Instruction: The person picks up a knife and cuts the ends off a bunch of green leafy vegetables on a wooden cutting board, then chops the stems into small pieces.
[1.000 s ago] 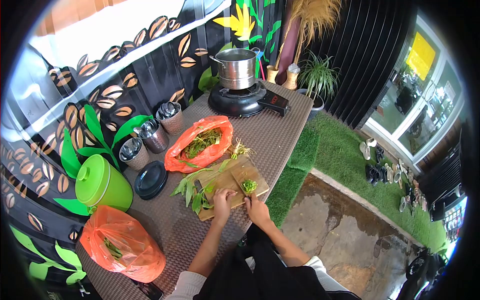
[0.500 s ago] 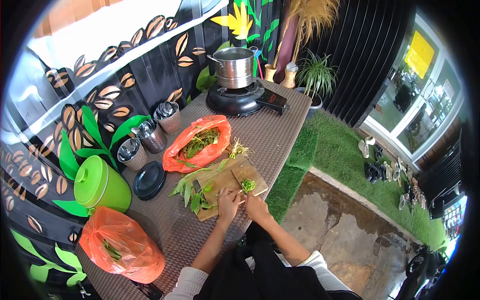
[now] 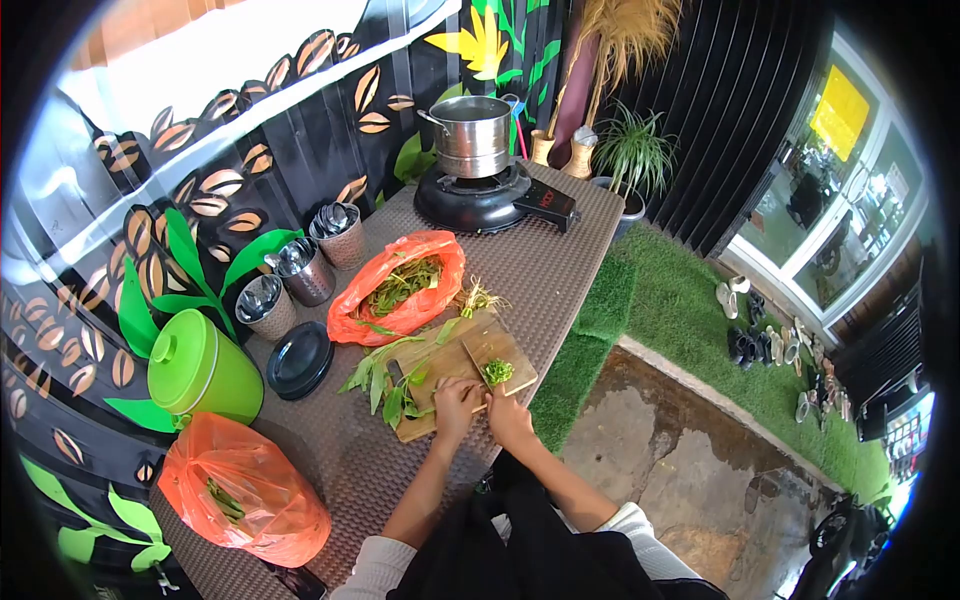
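Observation:
On a wooden cutting board (image 3: 455, 362), my right hand (image 3: 509, 420) is closed around a knife handle. The thin knife blade (image 3: 474, 362) points away from me across the board. A small heap of chopped greens (image 3: 497, 372) lies just right of the blade. My left hand (image 3: 456, 408) is closed beside the knife, its fingers bunched over leafy greens (image 3: 393, 402) whose leaves trail out to the left. More loose leaves spread over the board's left side. Cut roots (image 3: 482, 300) rest past the far edge of the board.
Behind the board sits an open orange bag of greens (image 3: 400, 285); another orange bag (image 3: 250, 495) stands nearer. A pot (image 3: 470, 135) is on a black stove (image 3: 470, 200). Dark plates (image 3: 300, 360), a green canister (image 3: 205, 370) and cutlery cups (image 3: 305, 272) line the wall side.
The knife blade has shifted slightly and tilted, now close against the chopped heap. My right hand has moved a little with it; my left hand stays nearly in place.

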`<state>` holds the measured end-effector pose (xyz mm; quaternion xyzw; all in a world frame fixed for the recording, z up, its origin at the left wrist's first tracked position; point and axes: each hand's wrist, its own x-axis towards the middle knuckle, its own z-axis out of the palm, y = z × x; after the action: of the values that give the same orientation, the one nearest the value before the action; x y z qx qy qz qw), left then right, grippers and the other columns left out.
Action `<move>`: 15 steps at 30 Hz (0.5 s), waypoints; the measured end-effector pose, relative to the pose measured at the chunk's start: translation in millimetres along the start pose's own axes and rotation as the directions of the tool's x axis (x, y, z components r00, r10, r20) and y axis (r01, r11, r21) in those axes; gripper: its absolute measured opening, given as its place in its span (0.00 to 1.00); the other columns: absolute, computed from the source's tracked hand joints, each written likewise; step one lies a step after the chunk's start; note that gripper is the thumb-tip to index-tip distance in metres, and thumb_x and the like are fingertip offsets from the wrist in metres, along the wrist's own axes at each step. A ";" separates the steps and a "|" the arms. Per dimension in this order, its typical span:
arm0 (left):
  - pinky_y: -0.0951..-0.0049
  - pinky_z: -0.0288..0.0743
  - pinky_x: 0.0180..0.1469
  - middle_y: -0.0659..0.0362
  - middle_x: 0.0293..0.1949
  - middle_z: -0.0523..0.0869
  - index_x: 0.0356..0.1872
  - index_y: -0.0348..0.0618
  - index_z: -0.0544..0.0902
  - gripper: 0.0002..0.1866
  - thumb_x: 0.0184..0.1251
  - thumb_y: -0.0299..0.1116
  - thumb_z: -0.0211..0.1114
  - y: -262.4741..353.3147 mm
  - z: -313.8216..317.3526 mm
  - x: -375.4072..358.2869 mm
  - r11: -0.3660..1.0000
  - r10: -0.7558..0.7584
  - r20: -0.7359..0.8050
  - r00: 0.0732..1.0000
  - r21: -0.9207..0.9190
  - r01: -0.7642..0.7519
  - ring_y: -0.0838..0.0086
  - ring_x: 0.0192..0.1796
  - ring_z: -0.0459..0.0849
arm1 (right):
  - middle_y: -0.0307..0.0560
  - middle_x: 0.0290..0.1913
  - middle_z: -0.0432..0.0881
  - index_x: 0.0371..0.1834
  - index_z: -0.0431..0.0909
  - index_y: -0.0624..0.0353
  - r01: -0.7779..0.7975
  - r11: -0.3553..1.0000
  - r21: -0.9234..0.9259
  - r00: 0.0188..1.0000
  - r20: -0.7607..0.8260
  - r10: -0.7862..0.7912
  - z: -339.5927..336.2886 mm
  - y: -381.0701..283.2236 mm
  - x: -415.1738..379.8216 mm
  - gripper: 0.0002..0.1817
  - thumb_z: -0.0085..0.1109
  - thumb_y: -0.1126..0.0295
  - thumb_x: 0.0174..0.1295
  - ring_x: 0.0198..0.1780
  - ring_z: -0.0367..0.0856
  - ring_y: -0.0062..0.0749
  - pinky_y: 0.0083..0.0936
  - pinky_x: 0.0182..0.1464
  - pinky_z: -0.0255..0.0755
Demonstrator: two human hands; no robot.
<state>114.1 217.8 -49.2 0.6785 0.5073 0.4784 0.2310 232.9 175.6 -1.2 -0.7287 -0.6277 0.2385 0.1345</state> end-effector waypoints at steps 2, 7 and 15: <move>0.68 0.73 0.41 0.54 0.30 0.84 0.30 0.40 0.87 0.06 0.50 0.25 0.67 -2.1 0.9 0.3 1.000 0.017 -0.014 1.000 -0.009 -0.017 0.63 0.38 0.78 | 0.68 0.32 0.80 0.46 0.65 0.64 -0.030 1.000 0.004 0.999 0.041 0.029 -0.2 -4.8 3.0 0.19 0.37 0.56 0.71 0.38 0.81 0.62 0.51 0.39 0.75; 0.68 0.71 0.37 0.55 0.27 0.82 0.29 0.40 0.87 0.06 0.47 0.24 0.69 -1.6 1.5 -0.8 0.996 -0.068 -0.012 0.998 -0.063 0.068 0.65 0.34 0.76 | 0.68 0.33 0.80 0.45 0.64 0.64 0.067 0.997 0.026 0.998 -0.022 -0.067 7.9 10.9 16.6 0.19 0.38 0.55 0.70 0.36 0.81 0.62 0.51 0.38 0.75; 0.68 0.69 0.35 0.56 0.23 0.80 0.27 0.40 0.87 0.07 0.43 0.23 0.71 -5.3 1.9 0.5 0.997 -0.056 -0.034 0.998 -0.053 0.054 0.67 0.30 0.74 | 0.68 0.32 0.79 0.48 0.63 0.65 0.047 0.998 0.034 0.999 -0.003 -0.047 6.0 5.2 16.0 0.19 0.40 0.57 0.70 0.37 0.80 0.65 0.54 0.39 0.74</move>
<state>113.3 220.6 -54.1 0.6494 0.5171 0.4970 0.2528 235.9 189.7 -11.7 -0.7115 -0.6405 0.2452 0.1531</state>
